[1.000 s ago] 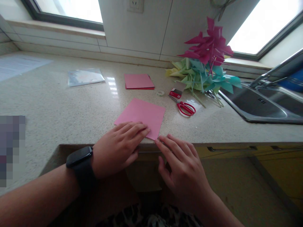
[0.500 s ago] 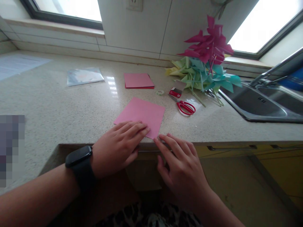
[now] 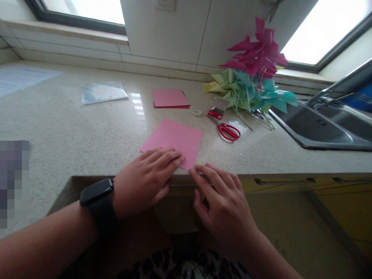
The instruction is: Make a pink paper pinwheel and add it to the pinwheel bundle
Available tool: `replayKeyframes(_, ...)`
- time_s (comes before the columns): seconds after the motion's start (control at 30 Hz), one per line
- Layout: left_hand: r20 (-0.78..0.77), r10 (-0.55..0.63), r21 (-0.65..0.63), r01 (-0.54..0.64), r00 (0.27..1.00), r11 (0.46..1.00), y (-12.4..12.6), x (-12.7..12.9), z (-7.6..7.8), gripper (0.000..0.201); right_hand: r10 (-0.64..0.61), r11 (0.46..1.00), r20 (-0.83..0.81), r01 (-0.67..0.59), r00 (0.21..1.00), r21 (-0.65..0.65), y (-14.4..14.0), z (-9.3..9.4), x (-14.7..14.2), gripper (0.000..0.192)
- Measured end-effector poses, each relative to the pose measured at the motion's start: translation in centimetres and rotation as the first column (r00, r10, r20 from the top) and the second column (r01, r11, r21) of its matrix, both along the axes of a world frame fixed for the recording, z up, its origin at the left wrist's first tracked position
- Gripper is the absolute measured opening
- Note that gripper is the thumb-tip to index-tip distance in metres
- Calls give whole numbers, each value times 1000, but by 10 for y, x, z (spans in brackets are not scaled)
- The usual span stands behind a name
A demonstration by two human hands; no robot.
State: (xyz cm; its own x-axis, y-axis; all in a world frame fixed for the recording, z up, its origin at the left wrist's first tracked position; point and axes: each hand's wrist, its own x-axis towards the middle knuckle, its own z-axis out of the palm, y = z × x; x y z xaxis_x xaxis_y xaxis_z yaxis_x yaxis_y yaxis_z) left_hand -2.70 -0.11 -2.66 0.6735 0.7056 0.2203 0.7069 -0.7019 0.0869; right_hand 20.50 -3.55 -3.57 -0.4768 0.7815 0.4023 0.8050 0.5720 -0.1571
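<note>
A square sheet of pink paper (image 3: 177,135) lies flat on the counter near its front edge, one corner pointing toward me. My left hand (image 3: 148,176), with a dark watch on the wrist, rests stretched out across the paper's near-left side and covers part of that edge. My right hand (image 3: 221,193) has its fingers extended, the index fingertip touching the paper's near corner. Behind the sheet sits a stack of pink paper (image 3: 171,97). Red-handled scissors (image 3: 228,131) lie to the right, beside a small roll of tape (image 3: 197,112) and a red box (image 3: 215,112).
Paper pinwheels (image 3: 255,77) in pink, teal and yellow-green are heaped at the back right. Beyond them is a metal sink (image 3: 314,124). A clear plastic packet (image 3: 104,93) and a printed sheet (image 3: 26,79) lie on the left of the speckled counter (image 3: 87,135).
</note>
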Motion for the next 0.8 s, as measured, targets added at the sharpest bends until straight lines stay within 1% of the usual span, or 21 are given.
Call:
replayKeyframes(0.57,3,-8,10,8,1000,1000,1,0,-1,61,-20,1000,8,20,1000,19,2,0,-4,39)
replayKeyframes(0.8,-1,-3,22,3,1000,1000,0,-1,-1,60,-9,1000,-29,8,1000,-16,1,3,-2,40)
